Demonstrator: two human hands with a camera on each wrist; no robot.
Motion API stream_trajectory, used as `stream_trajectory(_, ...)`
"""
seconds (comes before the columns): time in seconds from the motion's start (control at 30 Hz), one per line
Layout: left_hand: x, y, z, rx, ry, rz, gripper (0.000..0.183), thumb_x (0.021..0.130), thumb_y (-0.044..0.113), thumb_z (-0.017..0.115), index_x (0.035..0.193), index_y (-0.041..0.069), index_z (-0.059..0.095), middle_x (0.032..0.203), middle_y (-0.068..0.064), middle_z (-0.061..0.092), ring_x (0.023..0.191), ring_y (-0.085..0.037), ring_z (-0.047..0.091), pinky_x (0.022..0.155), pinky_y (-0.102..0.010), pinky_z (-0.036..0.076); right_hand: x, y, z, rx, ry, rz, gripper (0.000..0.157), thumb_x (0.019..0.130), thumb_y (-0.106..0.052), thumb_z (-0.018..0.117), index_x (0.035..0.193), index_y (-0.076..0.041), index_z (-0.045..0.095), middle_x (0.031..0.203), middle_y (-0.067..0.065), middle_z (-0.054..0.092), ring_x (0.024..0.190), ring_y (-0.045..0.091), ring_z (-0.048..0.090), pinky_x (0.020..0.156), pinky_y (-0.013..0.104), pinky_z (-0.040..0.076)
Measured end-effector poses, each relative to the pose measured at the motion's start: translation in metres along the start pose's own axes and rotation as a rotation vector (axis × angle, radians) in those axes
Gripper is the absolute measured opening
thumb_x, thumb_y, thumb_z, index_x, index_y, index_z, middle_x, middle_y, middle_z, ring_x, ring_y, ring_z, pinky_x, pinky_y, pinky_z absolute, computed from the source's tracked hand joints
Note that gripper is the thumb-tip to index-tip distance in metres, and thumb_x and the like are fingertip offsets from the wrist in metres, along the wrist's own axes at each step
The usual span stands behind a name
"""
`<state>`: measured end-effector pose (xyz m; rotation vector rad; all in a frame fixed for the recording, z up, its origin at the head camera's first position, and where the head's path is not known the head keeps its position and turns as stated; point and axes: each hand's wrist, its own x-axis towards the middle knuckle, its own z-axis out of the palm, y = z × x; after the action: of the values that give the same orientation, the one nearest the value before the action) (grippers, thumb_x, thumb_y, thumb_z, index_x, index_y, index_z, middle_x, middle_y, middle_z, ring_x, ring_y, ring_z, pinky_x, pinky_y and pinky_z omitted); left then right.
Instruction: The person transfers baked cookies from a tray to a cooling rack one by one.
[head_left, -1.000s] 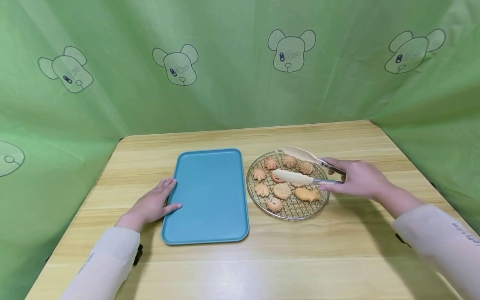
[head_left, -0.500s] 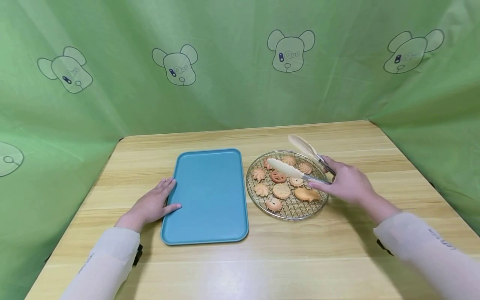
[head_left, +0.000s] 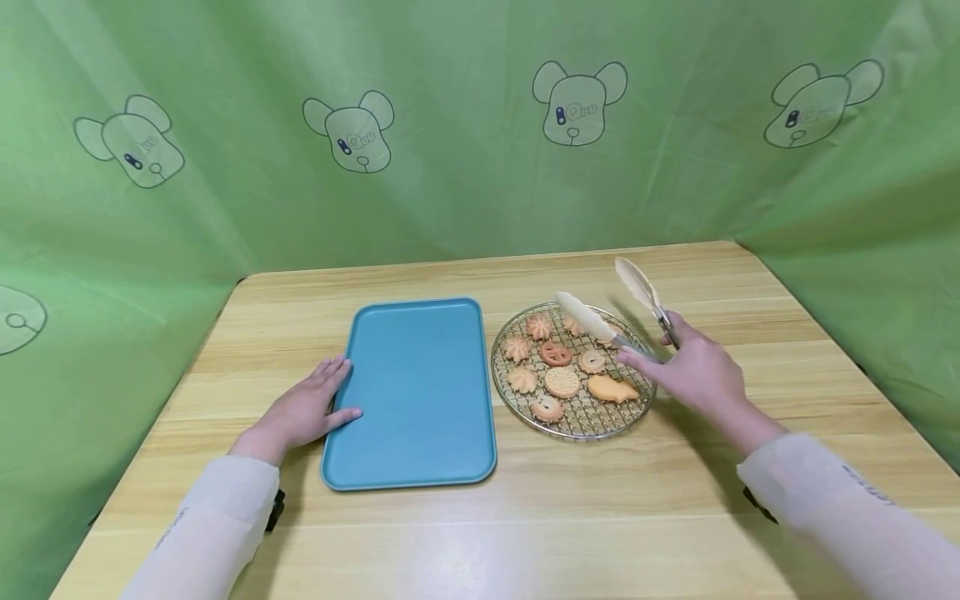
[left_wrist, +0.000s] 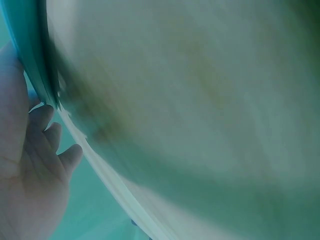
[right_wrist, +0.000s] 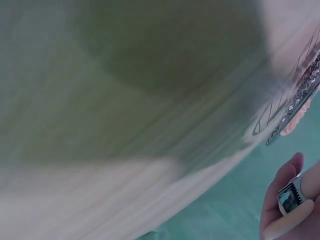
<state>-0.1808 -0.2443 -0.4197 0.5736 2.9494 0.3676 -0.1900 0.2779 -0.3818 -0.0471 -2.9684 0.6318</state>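
My left hand [head_left: 306, 407] rests at the left edge of a blue rectangular tray [head_left: 412, 392], its thumb over the rim and the other fingers extended along the side. In the left wrist view, the fingers [left_wrist: 42, 117] sit close to the tray's edge. My right hand [head_left: 701, 371] grips a pair of tongs [head_left: 585, 317] with cream tips, its two arms spread wide. One tip hangs over the back of a round wire rack [head_left: 600, 422]; the other points beyond the rack. Nothing is between the tips. Part of the tongs [right_wrist: 290, 199] shows in the right wrist view.
Several cookies lie on the rack, among them a fish-shaped one [head_left: 611, 388], a pretzel-shaped one [head_left: 556, 354] and a round textured one [head_left: 562, 382]. The wooden table [head_left: 570, 517] carries tray and rack side by side. A green curtain [head_left: 465, 192] hangs behind.
The right hand has shifted slightly left, and the tongs have swung so their tips point farther back and right, uncovering the cookies in the rack's middle. The left hand has stayed put.
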Motion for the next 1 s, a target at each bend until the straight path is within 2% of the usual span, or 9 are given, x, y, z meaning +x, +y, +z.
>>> stream_trajectory(0.1, 0.000, 0.000, 0.000, -0.001, -0.001, 0.000, 0.079, 0.094, 0.043, 0.059, 0.148, -0.004, 0.025, 0.154, -0.022, 0.019, 0.140, -0.040, 0.015, 0.110, -0.054, 0.022, -0.002, 0.001, 0.000, 0.005, 0.015, 0.045, 0.118, 0.074, -0.079, 0.054, 0.152, -0.003, 0.008, 0.080, 0.020, 0.057, 0.046, 0.020, 0.040, 0.035, 0.030, 0.034)
stream_trajectory(0.2, 0.000, 0.000, 0.000, 0.001, -0.003, 0.000, 0.079, 0.094, 0.043, 0.058, 0.148, -0.004, 0.024, 0.154, -0.022, 0.019, 0.140, -0.040, 0.015, 0.111, -0.054, 0.022, -0.003, 0.003, 0.001, 0.002, 0.033, 0.079, 0.119, 0.073, -0.080, 0.054, 0.152, -0.004, 0.008, 0.085, 0.021, 0.057, 0.047, 0.020, 0.040, 0.035, 0.030, 0.034)
stream_trajectory(0.27, 0.000, 0.000, 0.000, 0.002, -0.004, 0.000, 0.079, 0.094, 0.043, 0.058, 0.148, -0.004, 0.024, 0.154, -0.022, 0.019, 0.140, -0.040, 0.015, 0.111, -0.054, 0.022, -0.003, 0.005, 0.001, -0.007, 0.032, 0.102, 0.119, 0.073, -0.081, 0.053, 0.152, -0.005, 0.007, 0.081, 0.020, 0.054, 0.047, 0.020, 0.040, 0.035, 0.030, 0.034)
stream_trajectory(0.43, 0.000, 0.001, 0.000, 0.001, -0.001, 0.004, 0.079, 0.094, 0.042, 0.059, 0.148, -0.005, 0.025, 0.154, -0.022, 0.019, 0.140, -0.040, 0.015, 0.111, -0.054, 0.022, -0.003, 0.012, 0.001, 0.000, 0.029, 0.148, 0.121, 0.072, -0.081, 0.053, 0.152, -0.004, 0.006, 0.083, 0.022, 0.055, 0.049, 0.022, 0.045, 0.035, 0.031, 0.037)
stream_trajectory(0.57, 0.000, 0.001, -0.001, 0.003, 0.004, 0.009, 0.079, 0.093, 0.041, 0.060, 0.147, -0.005, 0.026, 0.154, -0.022, 0.019, 0.140, -0.041, 0.016, 0.110, -0.053, 0.023, -0.003, 0.019, 0.001, 0.014, 0.023, 0.184, 0.123, 0.071, -0.082, 0.053, 0.151, 0.001, 0.008, 0.102, 0.031, 0.055, 0.067, 0.036, 0.056, 0.039, 0.034, 0.041)
stream_trajectory(0.7, 0.000, 0.000, 0.000, 0.002, 0.003, 0.006, 0.079, 0.093, 0.042, 0.059, 0.148, -0.005, 0.025, 0.154, -0.022, 0.019, 0.140, -0.040, 0.016, 0.110, -0.053, 0.023, -0.002, 0.027, 0.002, 0.019, 0.012, 0.214, 0.124, 0.070, -0.083, 0.052, 0.149, 0.005, 0.015, 0.112, 0.033, 0.052, 0.088, 0.048, 0.055, 0.045, 0.039, 0.044)
stream_trajectory(0.87, -0.001, 0.000, -0.001, 0.002, 0.002, 0.004, 0.079, 0.093, 0.042, 0.059, 0.148, -0.004, 0.025, 0.154, -0.022, 0.019, 0.140, -0.041, 0.016, 0.110, -0.054, 0.023, -0.004, 0.032, 0.001, 0.031, -0.004, 0.253, 0.122, 0.070, -0.084, 0.051, 0.143, 0.010, 0.023, 0.113, 0.032, 0.051, 0.095, 0.051, 0.054, 0.051, 0.043, 0.044)
stream_trajectory(1.0, -0.001, 0.001, -0.002, 0.002, 0.004, 0.006, 0.079, 0.093, 0.042, 0.060, 0.148, -0.005, 0.025, 0.154, -0.022, 0.019, 0.140, -0.041, 0.016, 0.110, -0.054, 0.023, -0.005, 0.036, 0.000, 0.047, -0.025, 0.298, 0.123, 0.072, -0.083, 0.049, 0.143, 0.013, 0.018, 0.115, 0.037, 0.048, 0.095, 0.054, 0.053, 0.053, 0.046, 0.044)
